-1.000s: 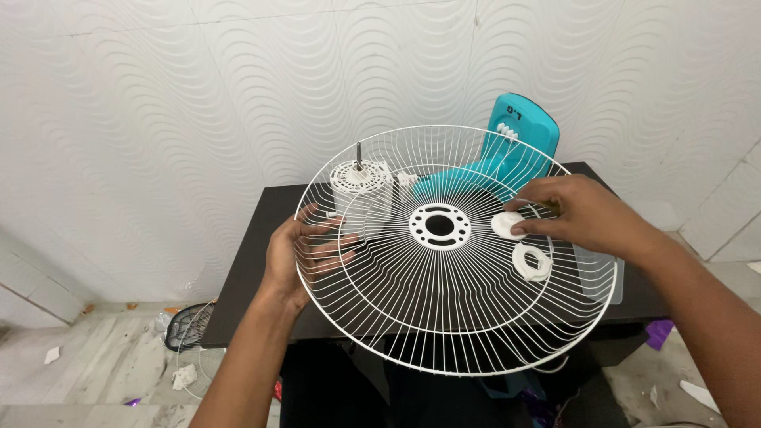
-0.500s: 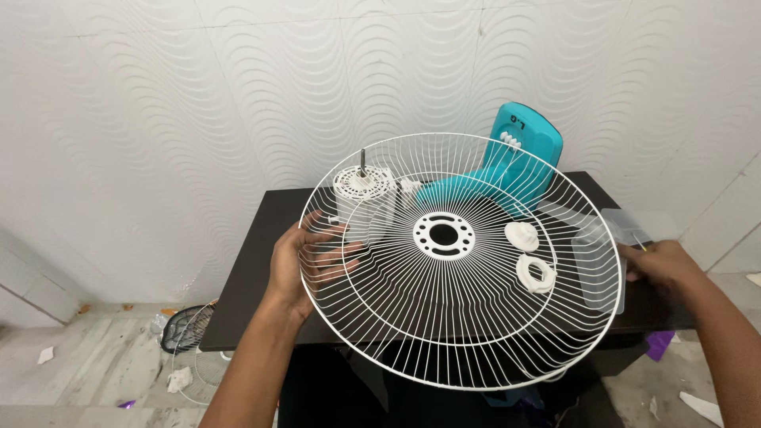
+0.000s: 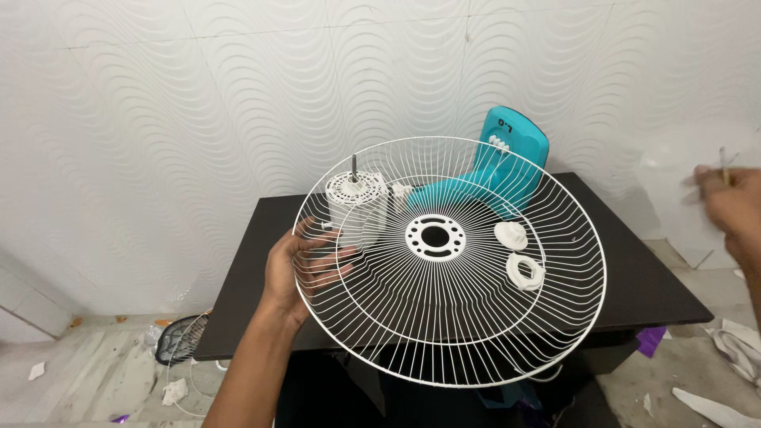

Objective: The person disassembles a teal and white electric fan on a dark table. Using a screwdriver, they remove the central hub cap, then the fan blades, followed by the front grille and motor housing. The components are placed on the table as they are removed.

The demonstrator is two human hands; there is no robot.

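Observation:
My left hand [image 3: 295,269] grips the left rim of a large white wire fan grille [image 3: 444,333], holding it tilted above a black table [image 3: 642,277]. The grille has a white hub ring [image 3: 434,236] in its middle. A round white cap [image 3: 510,235] and a white ring nut [image 3: 525,270] lie on its wires to the right of the hub. My right hand [image 3: 733,208] is raised at the frame's far right, blurred, with fingers closed on a thin clear plastic bag that is hard to make out.
Behind the grille on the table stand a white fan motor with a shaft [image 3: 358,194] and a teal fan body [image 3: 507,150]. A textured white wall is close behind. Another grille [image 3: 181,339] and scraps [image 3: 737,349] lie on the floor.
My right hand left the white cap on the grille, reached to the clear plastic bag at the table's right edge, then lifted away to the far right. The bag is gone from the table.

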